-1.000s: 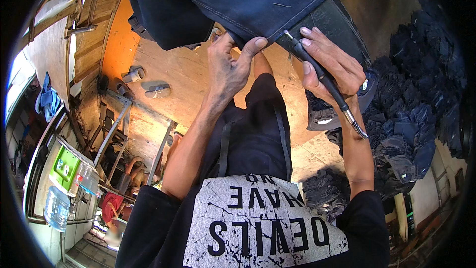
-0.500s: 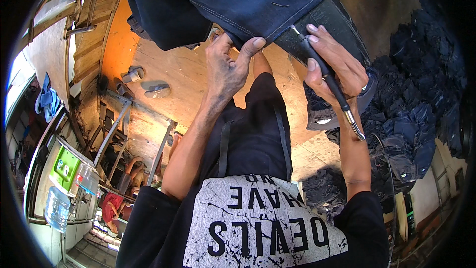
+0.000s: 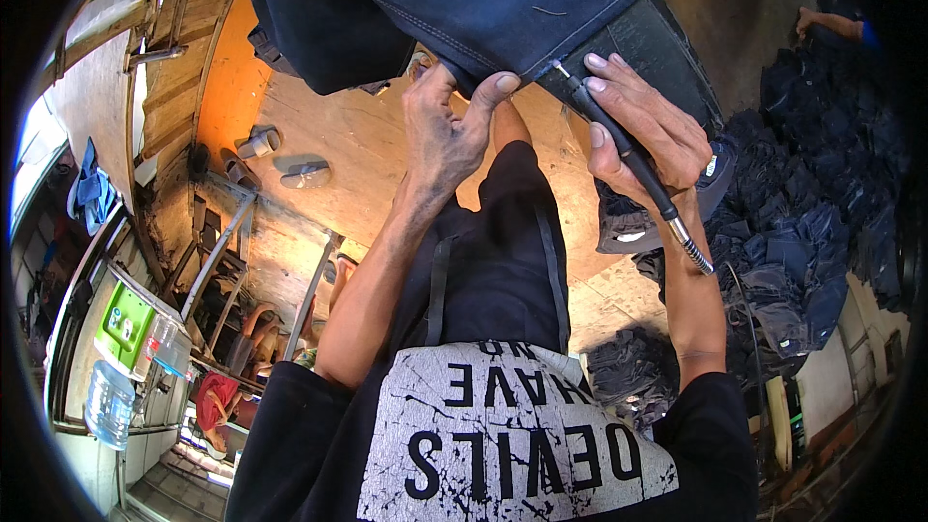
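Observation:
A dark blue denim garment (image 3: 483,0) with a stitched hem is draped over a black board (image 3: 652,43). My left hand (image 3: 447,126) is closed on the lower edge of the denim, its thumb on top and the fingers partly hidden beneath. In my right hand (image 3: 657,130) is a slim black rotary handpiece (image 3: 628,150) with a metal spring end toward my wrist. Its thin metal tip touches or nearly touches the hem corner, just right of my left thumb. A loose thread (image 3: 549,11) lies on the fabric.
Piles of dark garments (image 3: 802,203) fill the right side. Sandals (image 3: 304,172) lie on the wooden floor (image 3: 358,155) at the left. Beyond a metal frame (image 3: 220,256) are a water bottle (image 3: 109,401) and a green tray (image 3: 126,327). Another person's arm (image 3: 829,23) reaches in at upper right.
My right hand has shifted slightly left, bringing the handpiece tip down the hem to its corner. My left hand keeps its place. Another person's arm has appeared at the upper right.

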Demonstrator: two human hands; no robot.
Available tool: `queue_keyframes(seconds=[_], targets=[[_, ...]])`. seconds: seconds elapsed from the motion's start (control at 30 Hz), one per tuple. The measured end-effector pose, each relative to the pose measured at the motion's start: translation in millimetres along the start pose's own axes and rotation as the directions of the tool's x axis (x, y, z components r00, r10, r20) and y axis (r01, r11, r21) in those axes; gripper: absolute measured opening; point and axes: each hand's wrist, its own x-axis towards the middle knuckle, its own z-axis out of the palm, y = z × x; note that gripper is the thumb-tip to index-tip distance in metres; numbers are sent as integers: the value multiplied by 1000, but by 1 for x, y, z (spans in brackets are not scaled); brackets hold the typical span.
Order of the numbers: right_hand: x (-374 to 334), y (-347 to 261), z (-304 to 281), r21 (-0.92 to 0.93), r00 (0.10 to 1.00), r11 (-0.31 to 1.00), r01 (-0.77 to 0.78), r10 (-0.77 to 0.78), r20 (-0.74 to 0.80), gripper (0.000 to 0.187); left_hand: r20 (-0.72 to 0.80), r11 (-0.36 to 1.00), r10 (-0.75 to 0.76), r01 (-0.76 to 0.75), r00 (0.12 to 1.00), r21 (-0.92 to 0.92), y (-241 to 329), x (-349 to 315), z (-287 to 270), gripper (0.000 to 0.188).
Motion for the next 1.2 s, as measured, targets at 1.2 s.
queue_keyframes(seconds=[1.2], targets=[[0, 7, -8, 81, 998, 997, -4, -1, 57, 27, -102, 941, -130, 90, 986, -327, -54, 11, 40, 19]])
